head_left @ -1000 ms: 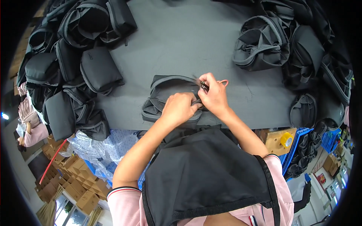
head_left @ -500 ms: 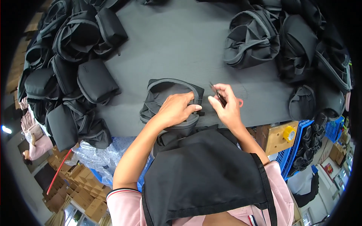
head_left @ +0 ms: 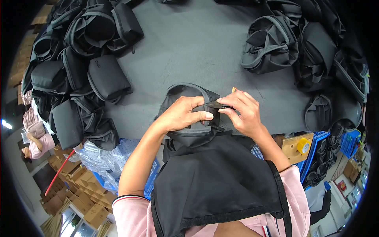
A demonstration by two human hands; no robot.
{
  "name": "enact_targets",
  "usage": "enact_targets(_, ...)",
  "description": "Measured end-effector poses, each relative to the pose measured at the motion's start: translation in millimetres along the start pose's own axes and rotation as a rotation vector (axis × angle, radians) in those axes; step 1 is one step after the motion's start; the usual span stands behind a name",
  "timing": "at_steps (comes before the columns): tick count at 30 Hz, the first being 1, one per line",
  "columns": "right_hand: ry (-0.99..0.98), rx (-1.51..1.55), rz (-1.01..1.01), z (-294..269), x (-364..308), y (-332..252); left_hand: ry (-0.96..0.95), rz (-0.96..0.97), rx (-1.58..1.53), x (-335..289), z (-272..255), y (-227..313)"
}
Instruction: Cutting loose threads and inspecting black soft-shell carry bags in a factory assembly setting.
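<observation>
A black zip pouch [head_left: 189,138] stands gaping at the near edge of the table, its grey-trimmed mouth upward. My left hand [head_left: 185,113] lies across that mouth, thumb and fingers closed on the right side of its rim. Small dark thread snips [head_left: 216,105] are gripped in my right hand [head_left: 245,110]. Their pointed blades reach left to the rim, close beside my left fingertips. Whether the tips touch the fabric or a thread, I cannot tell.
Several black pouches [head_left: 108,79] are heaped on the left of the grey-covered table [head_left: 189,43], more [head_left: 272,43] on the right. Right of me are a wooden board with a yellow tape roll [head_left: 303,145] and a blue crate [head_left: 312,158]. Cardboard boxes [head_left: 96,215] and another person [head_left: 39,144] appear at left.
My right hand has brought the snips left, from apart from the pouch to its rim. My left hand keeps its hold on the rim. The whole view has shifted slightly.
</observation>
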State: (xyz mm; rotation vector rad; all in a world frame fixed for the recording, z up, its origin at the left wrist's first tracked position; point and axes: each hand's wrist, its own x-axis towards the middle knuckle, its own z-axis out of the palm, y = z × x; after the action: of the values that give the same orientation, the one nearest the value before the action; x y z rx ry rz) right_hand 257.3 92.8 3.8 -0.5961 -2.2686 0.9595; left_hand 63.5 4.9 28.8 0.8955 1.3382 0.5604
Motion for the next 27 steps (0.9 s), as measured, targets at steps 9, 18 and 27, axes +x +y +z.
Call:
enact_targets(9, 0.074, 0.186, 0.236, -1, -1, -14, 0.162, 0.172, -0.009, 1, 3, -1)
enact_targets(18, -0.035, 0.199, 0.215, -5, -30, -13, 0.243, 0.139, -0.089, -3, 3, -10)
enact_targets(27, -0.011, 0.241, 0.241, 2, -24, -12, 0.233, 0.189, -0.102, -6, 3, -7)
